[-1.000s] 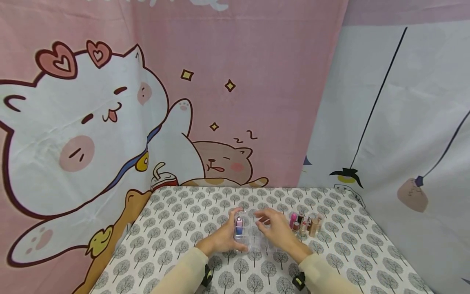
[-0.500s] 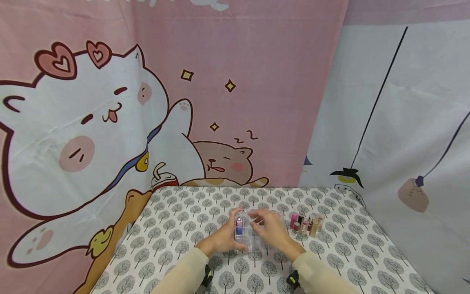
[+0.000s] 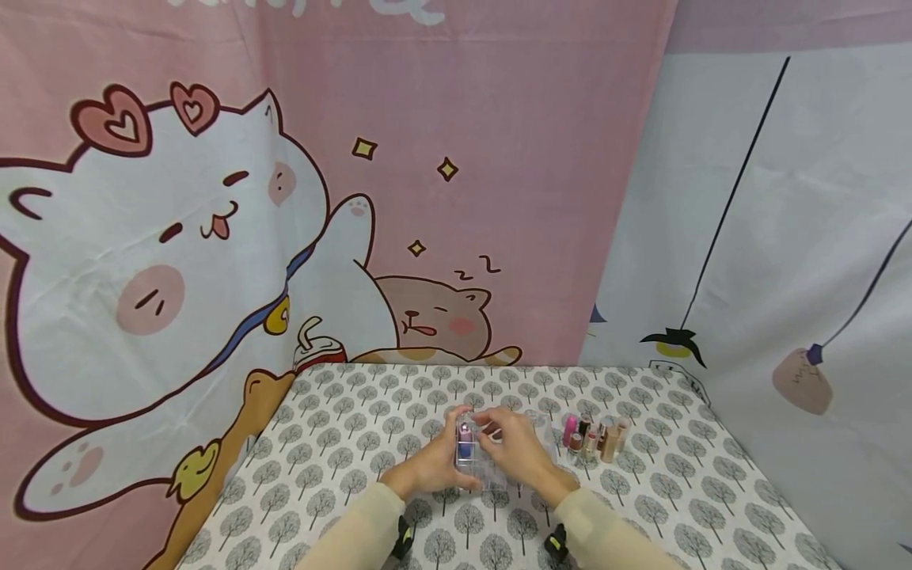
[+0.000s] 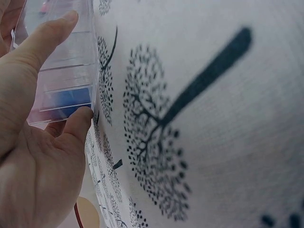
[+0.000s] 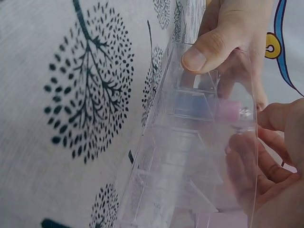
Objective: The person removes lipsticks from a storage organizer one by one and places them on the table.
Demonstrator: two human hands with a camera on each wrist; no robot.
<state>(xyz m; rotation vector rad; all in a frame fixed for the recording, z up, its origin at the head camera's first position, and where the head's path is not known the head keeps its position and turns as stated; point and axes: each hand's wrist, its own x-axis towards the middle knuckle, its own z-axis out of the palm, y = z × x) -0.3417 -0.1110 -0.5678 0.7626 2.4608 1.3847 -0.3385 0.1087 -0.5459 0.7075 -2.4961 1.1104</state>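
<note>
A clear plastic compartment organizer (image 3: 492, 476) stands on the table. My left hand (image 3: 436, 461) grips it at its left end, thumb at the near side and fingers at the far side. A lipstick (image 3: 465, 443) with a blue base, pink body and silvery top stands in an end compartment. My right hand (image 3: 514, 445) is over the organizer, fingers loosely bent, close to the lipstick's top. In the right wrist view, a right fingertip is beside the silvery top (image 5: 244, 112); whether it touches is unclear. The left wrist view shows the organizer's clear wall (image 4: 71, 61) under my left thumb.
Several lipsticks, among them a pink one (image 3: 569, 430) and a tan one (image 3: 609, 443), stand grouped right of the organizer. A tree-print cloth (image 3: 342, 475) covers the table. Printed cartoon curtains (image 3: 499, 198) hang behind it and at the sides.
My right hand has moved left across the organizer, toward the lipstick in its end compartment. My left hand keeps its grip in the same place.
</note>
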